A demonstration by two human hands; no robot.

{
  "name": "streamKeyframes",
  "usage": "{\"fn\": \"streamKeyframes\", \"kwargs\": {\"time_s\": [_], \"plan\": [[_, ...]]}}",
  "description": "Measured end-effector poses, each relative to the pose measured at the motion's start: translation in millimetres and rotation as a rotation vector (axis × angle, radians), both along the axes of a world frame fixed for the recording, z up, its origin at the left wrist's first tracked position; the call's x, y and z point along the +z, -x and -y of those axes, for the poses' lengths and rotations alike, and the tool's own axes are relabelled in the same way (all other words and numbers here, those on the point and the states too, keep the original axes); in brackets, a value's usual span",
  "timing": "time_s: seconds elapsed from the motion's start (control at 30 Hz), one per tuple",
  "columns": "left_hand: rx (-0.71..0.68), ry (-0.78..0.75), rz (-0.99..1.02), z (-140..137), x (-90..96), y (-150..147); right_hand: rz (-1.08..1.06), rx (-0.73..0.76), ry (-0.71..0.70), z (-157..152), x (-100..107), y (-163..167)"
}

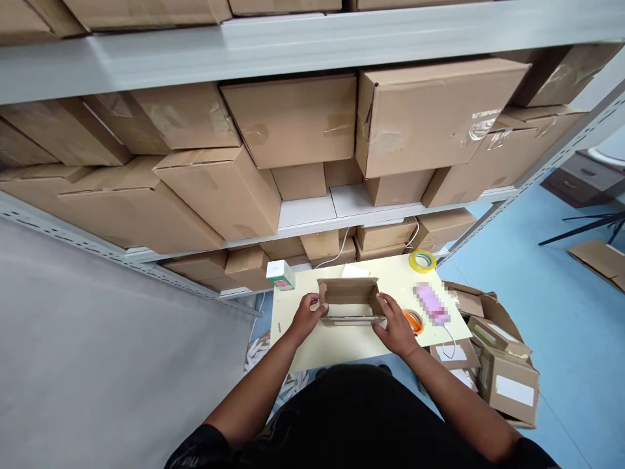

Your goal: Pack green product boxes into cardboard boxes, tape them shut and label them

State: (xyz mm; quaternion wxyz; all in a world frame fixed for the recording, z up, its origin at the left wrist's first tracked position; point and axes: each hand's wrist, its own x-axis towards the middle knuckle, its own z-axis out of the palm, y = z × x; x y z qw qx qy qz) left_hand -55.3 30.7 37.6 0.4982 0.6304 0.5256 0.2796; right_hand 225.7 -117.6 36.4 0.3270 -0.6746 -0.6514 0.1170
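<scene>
The left hand [308, 318] and right hand [396, 329] hold the box [347, 293] by opposite ends at the surface [336, 345]. Its walls look squared up; the top is not yet closed, the yellow tape [413, 262] lying apart.

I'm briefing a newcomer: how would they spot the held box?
In front of the shelves stands a cream table. On it, the left hand and right hand hold the box, brown and open, unlike the green-and-white carton.
</scene>
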Motion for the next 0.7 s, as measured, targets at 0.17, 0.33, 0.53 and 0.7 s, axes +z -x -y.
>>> {"fn": "streamKeyframes", "kwargs": {"time_s": [0.17, 0.33, 0.53, 0.7], "plan": [[-0.131, -0.060, -0.055, -9, 1.8, 4, -0.071, 0.077, 0.011, -5, 3, -5], [-0.161, -0.097, -0.094, -28, 3.1, 1, -0.215, 0.044, 0.084, -17, 4, -8], [-0.039, -0.095, 0.070, -46, 20.1, -8, -0.251, -0.077, 0.110, -28, 0, 2], [-0.273, -0.240, -0.018, -32, 28.1, -8, -0.257, -0.177, 0.058, -32, -12, 12]]}}
